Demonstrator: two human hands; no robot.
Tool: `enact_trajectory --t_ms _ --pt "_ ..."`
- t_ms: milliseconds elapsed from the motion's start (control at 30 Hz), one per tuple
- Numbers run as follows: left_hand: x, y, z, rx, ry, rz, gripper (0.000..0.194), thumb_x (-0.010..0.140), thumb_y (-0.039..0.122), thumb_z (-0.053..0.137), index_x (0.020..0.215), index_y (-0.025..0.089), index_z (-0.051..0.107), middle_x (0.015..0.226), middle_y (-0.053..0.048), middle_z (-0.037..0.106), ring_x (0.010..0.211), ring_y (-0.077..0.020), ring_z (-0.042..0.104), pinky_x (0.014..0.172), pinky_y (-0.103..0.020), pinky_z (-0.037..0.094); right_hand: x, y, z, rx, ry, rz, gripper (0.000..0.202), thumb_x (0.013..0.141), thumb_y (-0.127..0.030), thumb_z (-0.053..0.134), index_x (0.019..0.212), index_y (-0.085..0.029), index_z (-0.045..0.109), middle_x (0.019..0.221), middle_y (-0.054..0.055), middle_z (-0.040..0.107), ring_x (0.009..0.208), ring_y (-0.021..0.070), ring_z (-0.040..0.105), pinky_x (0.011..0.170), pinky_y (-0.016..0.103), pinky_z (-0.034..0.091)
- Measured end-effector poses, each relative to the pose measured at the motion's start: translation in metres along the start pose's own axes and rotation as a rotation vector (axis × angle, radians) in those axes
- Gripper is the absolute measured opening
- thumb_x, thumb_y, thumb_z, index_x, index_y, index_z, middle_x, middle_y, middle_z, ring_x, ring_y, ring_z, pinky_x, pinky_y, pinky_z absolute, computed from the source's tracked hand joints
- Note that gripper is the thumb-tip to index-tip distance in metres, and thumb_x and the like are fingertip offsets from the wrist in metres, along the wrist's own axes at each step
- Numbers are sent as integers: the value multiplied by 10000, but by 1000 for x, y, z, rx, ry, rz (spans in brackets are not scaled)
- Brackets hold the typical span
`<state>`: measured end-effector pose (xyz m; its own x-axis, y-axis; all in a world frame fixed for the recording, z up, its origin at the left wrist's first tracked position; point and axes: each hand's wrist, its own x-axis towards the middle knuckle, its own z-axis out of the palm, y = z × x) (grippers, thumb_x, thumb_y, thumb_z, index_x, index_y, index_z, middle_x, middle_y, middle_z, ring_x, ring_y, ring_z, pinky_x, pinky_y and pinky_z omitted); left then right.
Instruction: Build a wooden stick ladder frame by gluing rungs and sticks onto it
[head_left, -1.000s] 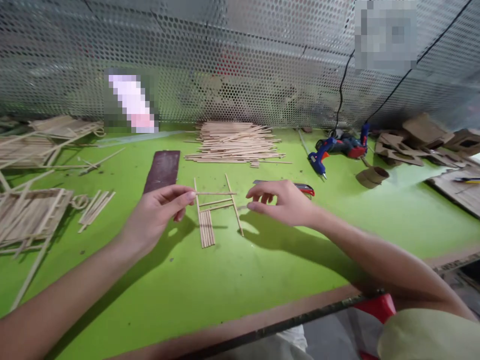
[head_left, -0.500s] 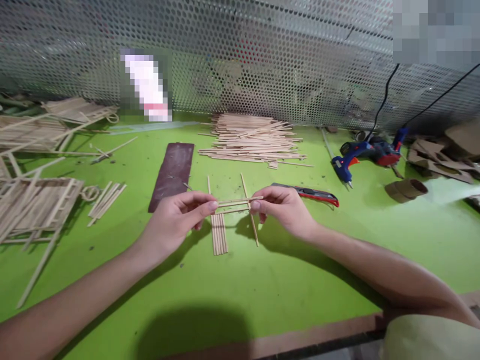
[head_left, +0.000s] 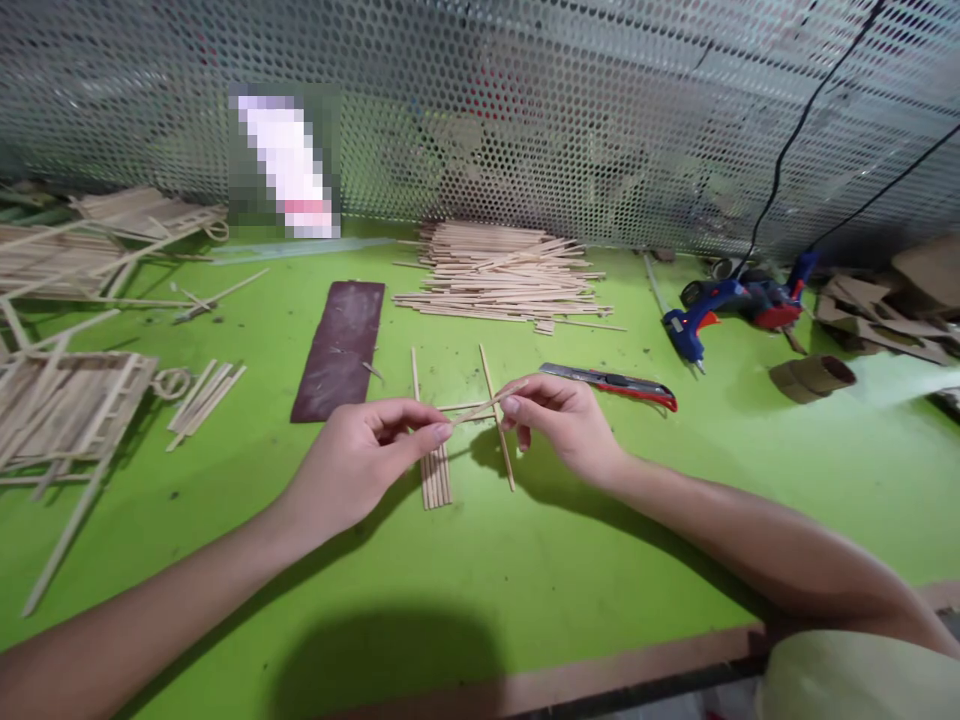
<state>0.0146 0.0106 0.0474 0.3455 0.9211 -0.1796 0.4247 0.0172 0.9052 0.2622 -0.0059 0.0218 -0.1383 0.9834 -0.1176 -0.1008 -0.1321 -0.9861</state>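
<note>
Between my two hands a thin wooden stick (head_left: 474, 409) is held slantwise above the green table. My left hand (head_left: 364, 455) pinches its left end; my right hand (head_left: 559, 415) pinches the right end. Below lies a small frame of sticks: a long right stick (head_left: 506, 455), a long left stick (head_left: 415, 372) and crosspieces between them. Several short sticks (head_left: 436, 478) lie side by side at the frame's lower left, partly hidden by my left fingers. A utility knife (head_left: 611, 384) with a red and black handle lies just beyond my right hand.
A brown sandpaper strip (head_left: 339, 352) lies left of centre. Behind is a pile of sticks (head_left: 502, 275). Blue glue guns (head_left: 686, 325) and a cardboard ring (head_left: 812, 378) are at right. Stick structures (head_left: 75, 410) and loose short sticks (head_left: 204, 405) stand left, before a perforated metal screen (head_left: 480, 120).
The held stick has tilted, its left end now lower and nearer me. My left hand has moved slightly right and down; my right hand stays almost in place.
</note>
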Motion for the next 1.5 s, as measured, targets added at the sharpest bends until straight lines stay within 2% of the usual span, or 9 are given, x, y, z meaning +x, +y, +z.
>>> enact_trajectory --t_ms 333,467,600,667,767,867,1000,1233,1500 --pt "-1 -13 0 58 -85 19 490 873 718 757 920 242 863 764 -76 788 571 -206 622 486 -293 413 -4 2 1 17 4 66 470 751 -634 984 839 -214 794 632 -24 685 526 110 610 496 239 519" --pt "6 -12 -15 110 -84 103 504 923 740 661 878 267 830 712 -58 725 534 -196 571 471 -310 377 -5 -1 -5 -104 -122 202 451 779 -608 962 843 -192 797 570 -47 658 461 86 556 458 215 444" --pt "11 -5 -25 206 -6 163 422 933 670 654 882 283 814 833 -72 767 641 -227 630 544 -338 450 3 -6 -6 -270 -332 432 264 872 -438 917 853 -191 824 572 -52 689 478 69 593 493 186 461" --pt "12 -8 -23 270 0 186 438 935 679 630 944 285 822 910 -79 789 728 -253 670 619 -357 519 10 -8 -3 -340 -406 519 199 908 -368 887 818 -202 822 580 -51 708 493 65 615 508 177 469" --pt "10 -20 -14 419 -30 254 577 883 745 663 1148 258 823 1148 -116 808 1056 -357 723 946 -500 608 19 -12 3 -396 -446 560 208 910 -328 881 764 -200 807 601 -39 733 513 66 641 522 174 475" --pt "6 -31 -3 574 -129 279 888 780 820 746 1442 228 726 1461 -178 718 1348 -478 630 1199 -674 472 25 -16 9 -432 -450 569 227 912 -273 863 717 -184 789 579 -36 722 496 64 637 519 170 474" --pt "-1 -37 8 636 -245 266 1193 730 826 809 1704 226 469 1629 -208 597 1478 -531 542 1284 -727 356 29 -18 16 -490 -414 586 274 963 -203 800 690 -180 783 554 -40 704 473 57 631 489 157 454" --pt "-2 -41 13 597 -250 319 1059 867 767 735 1731 254 399 1580 -185 641 1453 -491 583 1299 -697 325 33 -18 18 -479 -414 598 338 997 -183 773 660 -204 776 534 -32 679 461 63 584 465 176 401" --pt "-1 -46 16 535 -233 360 950 948 804 614 1689 230 462 1540 -192 674 1446 -473 595 1272 -668 360 38 -28 29 -620 -394 627 328 974 -221 783 647 -200 767 537 -43 669 480 76 577 525 225 430"
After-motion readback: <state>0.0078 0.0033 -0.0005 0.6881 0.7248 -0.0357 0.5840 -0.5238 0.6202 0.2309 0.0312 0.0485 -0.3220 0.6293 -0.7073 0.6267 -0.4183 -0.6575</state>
